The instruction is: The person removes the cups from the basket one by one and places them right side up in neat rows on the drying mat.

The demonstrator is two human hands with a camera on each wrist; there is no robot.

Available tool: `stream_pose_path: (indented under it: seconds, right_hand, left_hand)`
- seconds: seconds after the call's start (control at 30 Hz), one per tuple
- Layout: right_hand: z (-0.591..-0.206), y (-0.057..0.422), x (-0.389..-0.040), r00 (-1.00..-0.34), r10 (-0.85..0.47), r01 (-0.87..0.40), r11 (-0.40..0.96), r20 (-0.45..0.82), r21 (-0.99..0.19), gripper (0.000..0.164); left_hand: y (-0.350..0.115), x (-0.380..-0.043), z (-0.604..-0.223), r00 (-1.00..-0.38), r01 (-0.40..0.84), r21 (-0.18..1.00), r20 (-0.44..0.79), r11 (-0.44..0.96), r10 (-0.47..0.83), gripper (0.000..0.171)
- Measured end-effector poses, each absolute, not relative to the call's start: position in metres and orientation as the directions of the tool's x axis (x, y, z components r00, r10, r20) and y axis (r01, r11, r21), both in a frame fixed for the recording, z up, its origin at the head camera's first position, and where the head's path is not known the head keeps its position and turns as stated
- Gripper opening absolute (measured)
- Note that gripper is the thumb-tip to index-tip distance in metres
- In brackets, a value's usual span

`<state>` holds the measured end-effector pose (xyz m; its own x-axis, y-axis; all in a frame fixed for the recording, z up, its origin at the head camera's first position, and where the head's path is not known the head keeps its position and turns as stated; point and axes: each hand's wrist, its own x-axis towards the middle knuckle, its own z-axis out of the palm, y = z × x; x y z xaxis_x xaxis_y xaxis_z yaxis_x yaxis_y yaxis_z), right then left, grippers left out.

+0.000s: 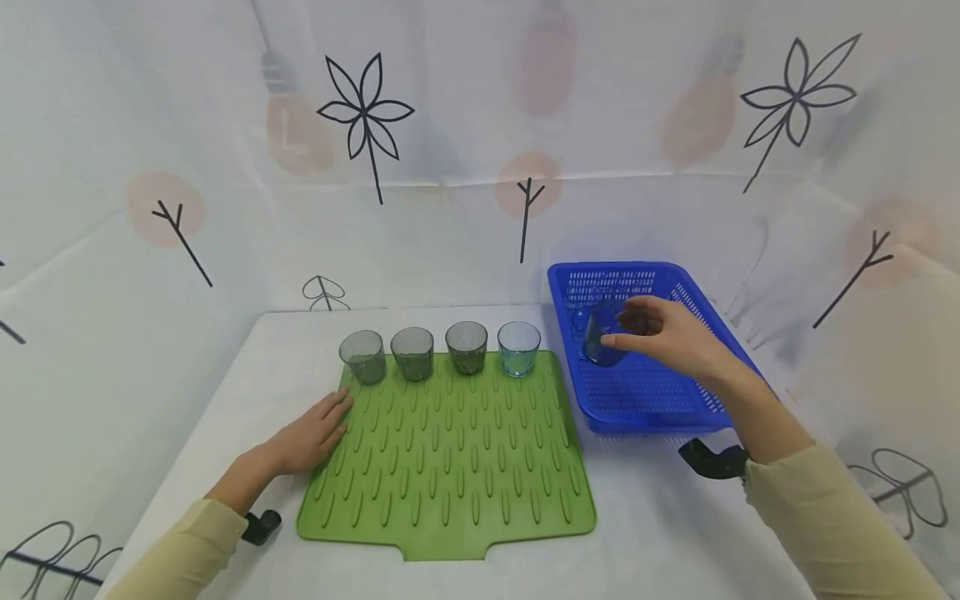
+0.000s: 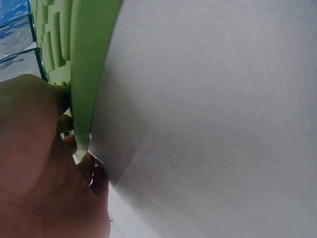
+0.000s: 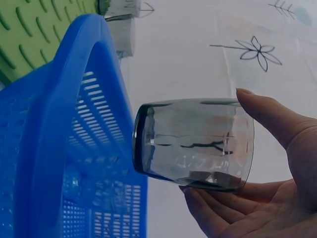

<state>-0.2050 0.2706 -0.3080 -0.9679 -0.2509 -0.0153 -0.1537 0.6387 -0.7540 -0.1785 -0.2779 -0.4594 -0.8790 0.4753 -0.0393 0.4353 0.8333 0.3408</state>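
Observation:
My right hand holds a smoky grey glass above the blue basket. The right wrist view shows the thumb at the glass's rim and the fingers under its side. Along the far edge of the green drying mat stand three grey glasses and a light blue glass, all upright in a row. My left hand rests at the mat's left edge, its fingertips touching it; in the left wrist view the hand partly hides that edge.
Inside the basket, toward its back left, are more clear glasses, partly hidden and hard to count. The basket stands just right of the mat. Behind the white table rises a patterned cloth.

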Motion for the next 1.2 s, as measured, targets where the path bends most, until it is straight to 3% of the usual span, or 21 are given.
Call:
stream_pose_path:
  seconds: [0.4, 1.2]
  right_hand:
    - [-0.312, 0.256, -0.194, -0.961, -0.277, -0.169, 0.626, -0.014, -0.762, 0.092]
    - [-0.331, 0.213, -0.196, -0.931, -0.366, -0.218, 0.549, 0.003, -0.807, 0.091]
  left_hand:
    - [-0.286, -0.184, -0.474, -0.88, 0.432, 0.317, -0.053, 0.844, 0.471, 0.055]
    - [-0.282, -0.182, -0.466, -0.874, 0.451, 0.306, -0.037, 0.838, 0.484, 0.053]
